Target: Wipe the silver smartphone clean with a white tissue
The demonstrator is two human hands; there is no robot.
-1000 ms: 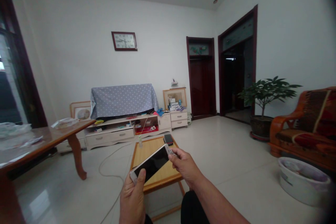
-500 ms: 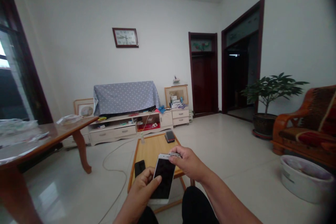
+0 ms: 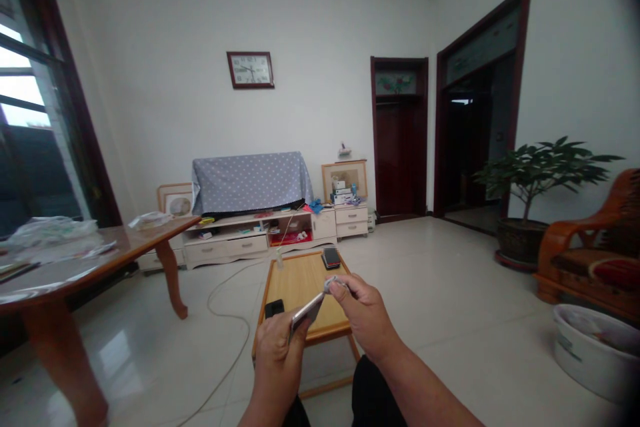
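Note:
My left hand [image 3: 281,345] is closed around the lower end of a white-framed smartphone [image 3: 309,311], which is tilted so that mostly its edge faces me. In my right hand [image 3: 367,312] a small crumpled grey-white cloth [image 3: 332,283] is pinched between thumb and fingers, pressed against the phone's far end. Beyond and below the hands is a small wooden table [image 3: 303,279]. A dark phone [image 3: 274,308] lies on it by my left hand, partly hidden. Toward the table's far right corner rests a stack of dark phones [image 3: 331,258].
A small clear bottle [image 3: 279,257] stands at the table's far left. To the left is a larger wooden table [image 3: 145,240] with plastic bags. A cable [image 3: 249,327] runs across the floor. At right are a white tub [image 3: 590,353], a wooden armchair [image 3: 560,247] and a potted plant [image 3: 525,227].
The phone has turned from showing its dark screen to nearly edge-on. My right hand's cloth has stayed at its top end. The view has shifted slightly left.

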